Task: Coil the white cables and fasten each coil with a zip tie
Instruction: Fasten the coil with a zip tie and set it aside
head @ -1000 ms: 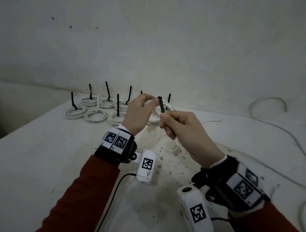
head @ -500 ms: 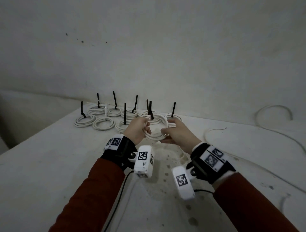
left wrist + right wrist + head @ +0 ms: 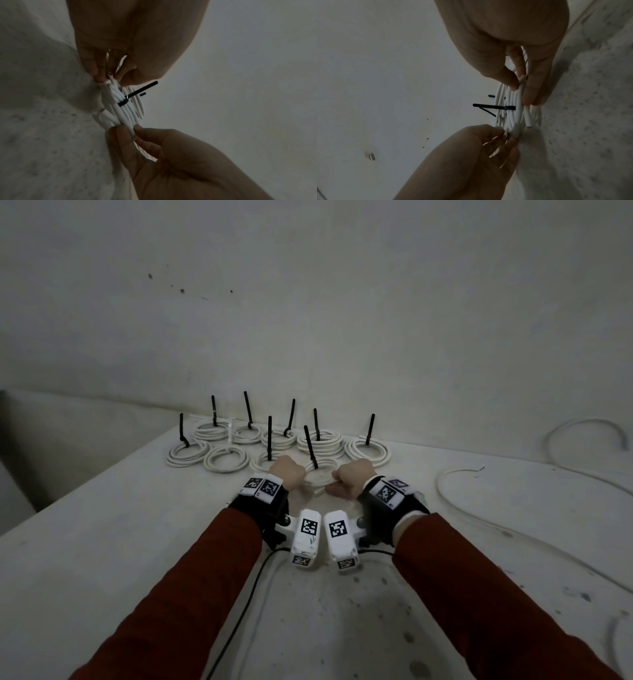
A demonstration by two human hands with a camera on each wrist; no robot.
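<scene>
Now lowered to the surface (image 3: 102,542): tied white round cable coil (image 3: 320,475), black zip tie (image 3: 311,451) cinched; my left hand (image 3: 289,477) and right hand (image 3: 351,479) each pinch its rim.

Dim, flat, greyish light throughout; both wrist views are dark and soft, head view bends at its edges.

Tied coils (image 3: 274,440) with upright zip-tie tails block my 12 o'clock; loose cable (image 3: 479,505) at 3; tabletop (image 3: 120,542) open at 9.
</scene>
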